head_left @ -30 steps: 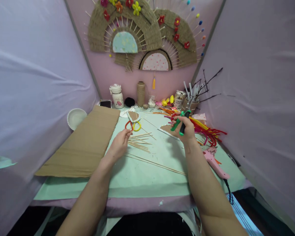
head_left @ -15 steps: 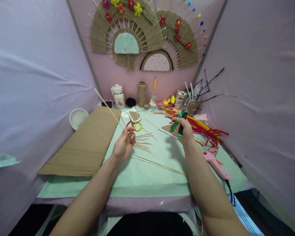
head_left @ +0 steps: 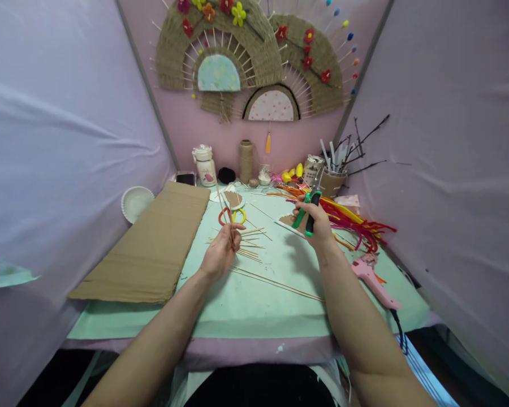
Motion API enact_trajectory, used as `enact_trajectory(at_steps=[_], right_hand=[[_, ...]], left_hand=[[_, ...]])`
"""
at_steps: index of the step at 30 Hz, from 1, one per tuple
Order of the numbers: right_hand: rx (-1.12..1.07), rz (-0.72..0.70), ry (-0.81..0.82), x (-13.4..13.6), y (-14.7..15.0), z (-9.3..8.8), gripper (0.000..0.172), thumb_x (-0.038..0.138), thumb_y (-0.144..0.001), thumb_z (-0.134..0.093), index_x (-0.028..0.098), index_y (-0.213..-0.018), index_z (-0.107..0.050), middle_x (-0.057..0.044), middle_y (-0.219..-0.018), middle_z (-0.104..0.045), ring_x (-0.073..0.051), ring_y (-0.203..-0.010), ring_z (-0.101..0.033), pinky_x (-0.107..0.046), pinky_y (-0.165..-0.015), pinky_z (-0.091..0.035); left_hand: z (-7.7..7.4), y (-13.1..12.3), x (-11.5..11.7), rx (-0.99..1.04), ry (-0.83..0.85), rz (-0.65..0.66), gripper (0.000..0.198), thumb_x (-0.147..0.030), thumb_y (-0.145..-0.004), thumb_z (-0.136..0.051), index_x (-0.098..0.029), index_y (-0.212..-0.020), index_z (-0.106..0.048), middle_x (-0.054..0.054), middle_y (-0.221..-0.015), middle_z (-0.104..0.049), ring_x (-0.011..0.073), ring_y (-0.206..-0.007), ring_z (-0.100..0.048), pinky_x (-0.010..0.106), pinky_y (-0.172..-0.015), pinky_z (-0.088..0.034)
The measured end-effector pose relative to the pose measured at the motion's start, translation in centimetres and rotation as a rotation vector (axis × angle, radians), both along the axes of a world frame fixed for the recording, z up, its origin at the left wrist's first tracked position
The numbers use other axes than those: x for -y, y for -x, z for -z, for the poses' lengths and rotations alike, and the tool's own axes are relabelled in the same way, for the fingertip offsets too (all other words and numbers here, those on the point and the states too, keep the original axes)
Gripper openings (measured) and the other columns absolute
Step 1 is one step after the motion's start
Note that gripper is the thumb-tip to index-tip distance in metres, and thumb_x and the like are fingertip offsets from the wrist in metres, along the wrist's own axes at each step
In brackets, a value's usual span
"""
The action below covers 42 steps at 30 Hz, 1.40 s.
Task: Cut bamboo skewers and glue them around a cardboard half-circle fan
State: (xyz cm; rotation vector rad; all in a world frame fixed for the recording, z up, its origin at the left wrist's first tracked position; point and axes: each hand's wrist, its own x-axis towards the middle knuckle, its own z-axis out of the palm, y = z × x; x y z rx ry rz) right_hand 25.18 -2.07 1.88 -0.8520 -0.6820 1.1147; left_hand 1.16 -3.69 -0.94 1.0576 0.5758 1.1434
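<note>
See pale green cloth nearest, spread over the table. On it, find long sticks lying aslant between the forearms, with a pink glue gun just right of the right forearm and a large sheet of cardboard to the left. Have a few thin sticks closed in the left hand, with fingers curled round the lower part and the upper ends rising nearly upright. Hold green-and-black pliers in the right hand, with fingers wrapped round the handles and the head pointing up and away; cannot tell the set of the jaws. Spot short sticks fanned on the cloth beside the left hand, then red and yellow loops, like scissors handles, just beyond. Make out a rounded cardboard piece past those, and bright pipe cleaners to the right. Along the back, note a white jar, a spool of twine, a printed can and a pot of twigs. Farthest, see fan-shaped hangings on the pink wall
</note>
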Motion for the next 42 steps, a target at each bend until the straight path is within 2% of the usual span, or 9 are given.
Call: enact_trajectory(at_steps=[6, 11, 14, 18, 22, 26, 31, 37, 42], right_hand=[[0.002, -0.017, -0.004, 0.0, 0.2, 0.1, 0.041, 0.027, -0.055, -0.076, 0.024, -0.091, -0.056, 0.007, -0.071, -0.052, -0.009, -0.06, -0.05, -0.023, -0.054, -0.043], [0.008, -0.024, 0.001, 0.0, 0.3, 0.1, 0.041, 0.027, -0.056, -0.076, 0.023, -0.091, -0.056, 0.006, -0.07, -0.051, -0.009, -0.06, -0.05, -0.022, -0.053, -0.043], [0.01, -0.03, -0.002, 0.1, 0.4, 0.0, 0.041, 0.027, -0.056, -0.076, 0.023, -0.091, -0.055, 0.007, -0.07, -0.051, -0.009, -0.061, -0.05, -0.022, -0.054, -0.043], [0.007, -0.03, 0.001, 0.1, 0.4, 0.0, 0.042, 0.027, -0.055, -0.077, 0.023, -0.091, -0.056, 0.006, -0.072, -0.052, -0.009, -0.062, -0.05, -0.022, -0.054, -0.043], [0.006, -0.029, -0.002, 0.2, 0.5, 0.0, 0.041, 0.027, -0.056, -0.076, 0.023, -0.092, -0.057, 0.006, -0.071, -0.052, -0.009, -0.062, -0.05, -0.022, -0.054, -0.043], [0.009, -0.024, -0.004, 0.2, 0.6, -0.1, 0.041, 0.027, -0.055, -0.076, 0.023, -0.091, -0.057, 0.006, -0.069, -0.052, -0.009, -0.061, -0.05, -0.022, -0.054, -0.043], [0.012, -0.013, -0.006, 0.1, 0.5, -0.1, 0.041, 0.028, -0.054, -0.076, 0.024, -0.09, -0.056, 0.006, -0.07, -0.052, -0.009, -0.061, -0.05, -0.022, -0.054, -0.044], [0.031, -0.016, 0.001, 0.2, 0.6, -0.2, 0.04, 0.029, -0.055, -0.075, 0.025, -0.089, -0.054, 0.006, -0.07, -0.053, -0.01, -0.06, -0.05, -0.023, -0.053, -0.044], [0.039, -0.028, 0.001, 0.2, 0.6, -0.2, 0.041, 0.029, -0.055, -0.076, 0.024, -0.091, -0.056, 0.006, -0.071, -0.051, -0.01, -0.061, -0.05, -0.022, -0.055, -0.044]], left_hand=[[-0.2, -0.1, 0.2, 0.008, 0.076, -0.101, 0.029, -0.043, -0.08, -0.072, -0.018, -0.089, -0.061, -0.002, -0.072, -0.05, 0.0086, -0.066, -0.044, 0.02, -0.065, -0.041], [-0.4, -0.1, 0.1, 0.052, 0.013, -0.157, 0.03, -0.048, -0.085, -0.064, -0.017, -0.087, -0.062, -0.005, -0.059, -0.039, 0.0075, -0.052, -0.029, 0.018, -0.049, -0.027], [-0.6, -0.1, 0.0, 0.074, 0.018, -0.165, 0.037, -0.051, -0.088, -0.057, -0.015, -0.089, -0.067, -0.002, -0.062, -0.042, 0.0088, -0.057, -0.035, 0.019, -0.053, -0.033], [-0.5, -0.2, 0.1, 0.04, 0.019, -0.179, 0.027, -0.042, -0.083, -0.067, -0.017, -0.094, -0.067, -0.002, -0.066, -0.046, 0.0086, -0.063, -0.041, 0.018, -0.06, -0.038], [-0.1, -0.2, 0.2, -0.132, -0.011, -0.186, 0.025, -0.04, -0.078, -0.071, -0.018, -0.088, -0.064, -0.002, -0.069, -0.056, 0.0098, -0.069, -0.053, 0.022, -0.071, -0.045], [0.1, 0.5, 0.0, -0.403, -0.072, -0.149, 0.027, -0.043, -0.078, -0.067, -0.017, -0.086, -0.063, 0.005, -0.084, -0.07, 0.0182, -0.084, -0.065, 0.033, -0.083, -0.049], [0.4, 1.4, -0.5, -0.679, -0.159, -0.151, 0.025, -0.04, -0.077, -0.064, -0.016, -0.078, -0.069, 0.006, -0.081, -0.07, 0.0192, -0.077, -0.063, 0.033, -0.076, -0.051], [0.4, 1.4, -0.4, -0.718, -0.347, -0.215, 0.016, -0.032, -0.08, -0.063, -0.018, -0.076, -0.07, 0.005, -0.084, -0.07, 0.0173, -0.073, -0.061, 0.028, -0.069, -0.05], [-0.3, 1.1, 0.0, -0.837, -0.484, -0.209, 0.014, -0.025, -0.081, -0.06, -0.02, -0.071, -0.068, 0.002, -0.071, -0.067, 0.0168, -0.069, -0.059, 0.026, -0.068, -0.045]])
